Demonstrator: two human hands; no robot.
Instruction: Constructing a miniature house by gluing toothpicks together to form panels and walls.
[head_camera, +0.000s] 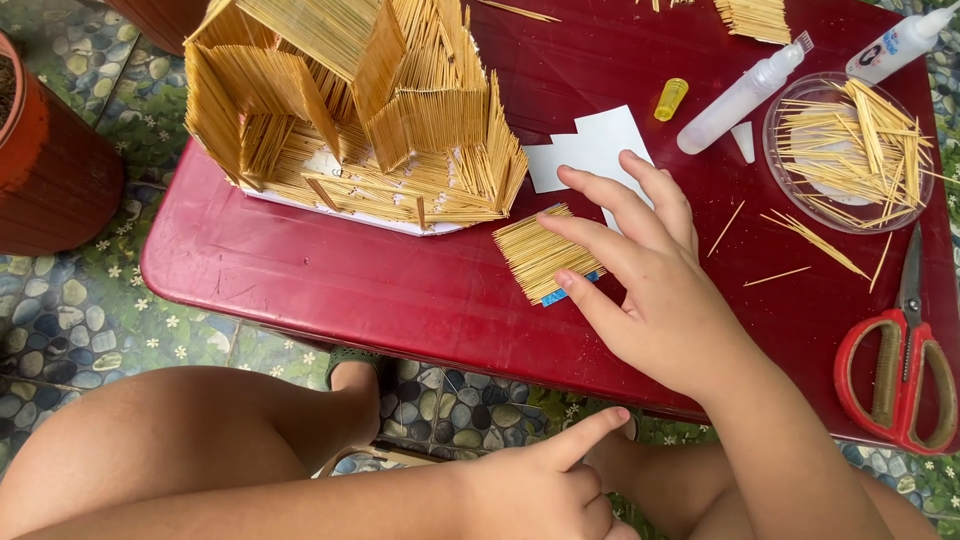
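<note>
right hand (650, 290): fingers (590, 232) spread apart and laid flat; the fingertips press down on a small panel of toothpicks (540, 252) glued side by side on a blue-edged backing. nothing is clamped; the palm is lifted slightly off the table behind the panel. the outer fingers reach over a white card cut-out (590, 150) lying just beyond the panel.

left hand (550, 480): below the table edge, above the knee, holding nothing. the index finger points outward; the other fingers are curled together.

panel position: flat on the red table (400, 290), near its front edge, just beside the toothpick house model (350, 110), which stands at the table's far left corner on a white base.

other items, to the right: 2 white glue bottles (745, 95), a small yellow cap (671, 98), a clear round dish (850, 150) holding loose toothpicks, several stray toothpicks on the table, and red-handled scissors (895, 370) at the right edge.

step in hand, as judged: pressing and flattening a finished panel so that the sticks seat on the backing.

next move, as judged: it calls for an even, light lift at the panel edges, without bending it, and careful alignment against the model wall; the left hand is free to steady the model.
</note>
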